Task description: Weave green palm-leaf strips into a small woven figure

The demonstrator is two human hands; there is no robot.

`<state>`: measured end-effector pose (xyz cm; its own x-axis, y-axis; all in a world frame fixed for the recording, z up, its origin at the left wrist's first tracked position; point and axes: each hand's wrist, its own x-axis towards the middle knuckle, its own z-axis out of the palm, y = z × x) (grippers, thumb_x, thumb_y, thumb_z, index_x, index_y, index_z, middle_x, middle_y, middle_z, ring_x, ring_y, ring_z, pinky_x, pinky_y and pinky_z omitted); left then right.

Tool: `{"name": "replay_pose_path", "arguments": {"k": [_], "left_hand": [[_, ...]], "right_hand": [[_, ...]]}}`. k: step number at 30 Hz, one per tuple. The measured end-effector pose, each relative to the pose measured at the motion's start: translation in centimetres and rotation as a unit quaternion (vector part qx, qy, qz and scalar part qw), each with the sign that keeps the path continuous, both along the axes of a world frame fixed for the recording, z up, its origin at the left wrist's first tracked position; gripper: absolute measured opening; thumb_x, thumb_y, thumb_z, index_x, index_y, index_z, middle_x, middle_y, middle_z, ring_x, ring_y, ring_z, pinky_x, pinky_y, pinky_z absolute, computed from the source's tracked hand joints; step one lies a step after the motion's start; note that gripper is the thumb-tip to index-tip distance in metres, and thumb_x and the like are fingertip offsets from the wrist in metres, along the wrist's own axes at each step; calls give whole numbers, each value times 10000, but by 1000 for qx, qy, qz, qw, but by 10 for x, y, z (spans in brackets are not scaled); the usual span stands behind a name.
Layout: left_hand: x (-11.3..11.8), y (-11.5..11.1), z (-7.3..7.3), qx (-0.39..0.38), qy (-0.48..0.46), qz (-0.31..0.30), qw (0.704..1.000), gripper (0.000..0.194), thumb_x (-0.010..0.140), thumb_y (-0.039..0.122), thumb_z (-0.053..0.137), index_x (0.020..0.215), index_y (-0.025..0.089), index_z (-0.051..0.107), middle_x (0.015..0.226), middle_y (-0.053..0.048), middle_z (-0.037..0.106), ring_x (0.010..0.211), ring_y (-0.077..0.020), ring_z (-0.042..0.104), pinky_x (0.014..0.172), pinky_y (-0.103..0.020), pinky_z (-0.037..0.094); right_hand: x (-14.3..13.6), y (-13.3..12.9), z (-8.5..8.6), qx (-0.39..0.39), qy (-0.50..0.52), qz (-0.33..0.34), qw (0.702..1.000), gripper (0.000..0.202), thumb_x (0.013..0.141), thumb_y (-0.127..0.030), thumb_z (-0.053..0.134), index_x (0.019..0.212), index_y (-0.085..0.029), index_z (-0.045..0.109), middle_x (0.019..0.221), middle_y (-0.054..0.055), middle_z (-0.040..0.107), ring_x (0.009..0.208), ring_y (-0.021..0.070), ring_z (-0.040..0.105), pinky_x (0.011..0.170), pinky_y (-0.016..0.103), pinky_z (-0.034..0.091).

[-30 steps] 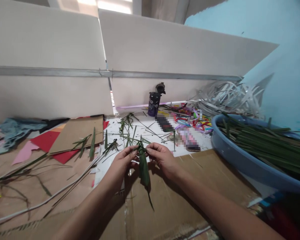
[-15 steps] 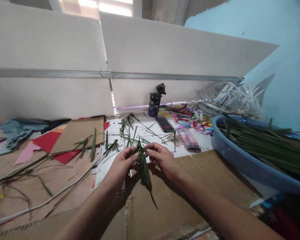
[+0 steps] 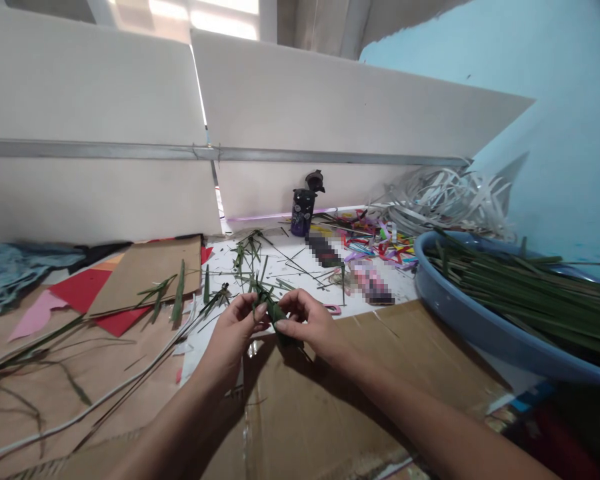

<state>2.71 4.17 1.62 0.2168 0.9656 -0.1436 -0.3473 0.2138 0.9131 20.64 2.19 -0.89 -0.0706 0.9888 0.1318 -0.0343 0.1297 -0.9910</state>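
Observation:
Between my two hands is a folded green leaf piece (image 3: 276, 312), its tip turned up and away and its lower end partly in shadow. My left hand (image 3: 239, 327) pinches it near the knotted top with thumb and forefinger. On the other side, my right hand (image 3: 310, 323) presses its thumb and fingers on the leaf's body. Below both hands lies a flat sheet of brown cardboard (image 3: 330, 400). Loose green leaf scraps (image 3: 250, 250) are strewn on the white surface just beyond.
At right stands a blue basin (image 3: 460, 313) heaped with long green leaves (image 3: 525, 287). Behind are a dark bottle (image 3: 303, 212) with its lid up, coloured strips (image 3: 380, 243) and a tangle of white strapping (image 3: 440, 203). Red paper (image 3: 83, 287) and a cardboard piece (image 3: 145, 273) lie left.
The leaf piece has tilted, so its long tail no longer hangs plainly toward me. My right hand has shifted from the knot onto the leaf's body. The view has swung slightly right.

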Motion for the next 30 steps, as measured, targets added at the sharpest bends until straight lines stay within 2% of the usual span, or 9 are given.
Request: {"name": "replay_pose_path", "arguments": {"k": [2,5,8,11,16,23,27,30], "left_hand": [[1,-1,1,-6,-4,-3,1000,510,629,367,1001,979,199,670,806,24,660,694,-126,613,693,-258,517],[1,-1,3,-19,-13,-18,1000,506,633,363,996,984,199,671,801,7,669,696,-144,625,682,-274,525],[1,-2,3,-36,-15,-49,998,472,618,349,997,931,187,684,771,-1,657,651,-137,601,637,-269,500],[1,-3,1,-44,4,-94,995,430,634,351,986,905,179,699,745,-5,635,621,-124,560,612,-259,456],[-2,-4,-3,-19,55,-162,985,391,673,397,953,884,173,711,746,-18,631,651,-136,539,642,-271,435],[1,-2,2,20,106,-176,978,349,681,394,926,830,180,695,712,9,603,674,-137,515,650,-259,422],[4,-6,6,10,101,-176,979,447,653,428,957,947,166,746,757,-2,636,680,-139,534,643,-258,439],[5,-7,4,-1,85,-164,983,491,635,457,978,951,159,749,727,-3,634,645,-131,526,610,-249,431]], "right_hand": [[-1,-1,3,17,-14,1,1000,306,755,-315,875,960,-262,654,910,-2,641,806,185,559,715,332,428],[0,-3,7,6,-2,6,1000,225,828,-365,826,957,-272,667,888,3,634,807,199,568,712,348,443],[1,-3,11,13,12,-28,999,129,896,-382,766,940,-281,699,910,14,654,835,206,584,757,363,468],[3,0,13,35,36,-61,997,109,878,-352,787,945,-289,729,959,15,688,922,217,614,852,371,489],[4,4,11,50,69,-46,995,180,816,-350,845,948,-272,752,921,8,697,892,214,633,861,377,506],[4,5,16,69,57,-42,995,137,756,-296,856,839,-254,757,829,0,703,819,207,650,833,385,525],[3,5,16,76,57,-50,994,125,757,-295,848,793,-245,740,791,-3,688,794,199,643,836,383,522],[2,4,16,69,54,-49,995,139,767,-315,841,837,-243,744,825,5,694,823,204,645,842,385,518]]}}
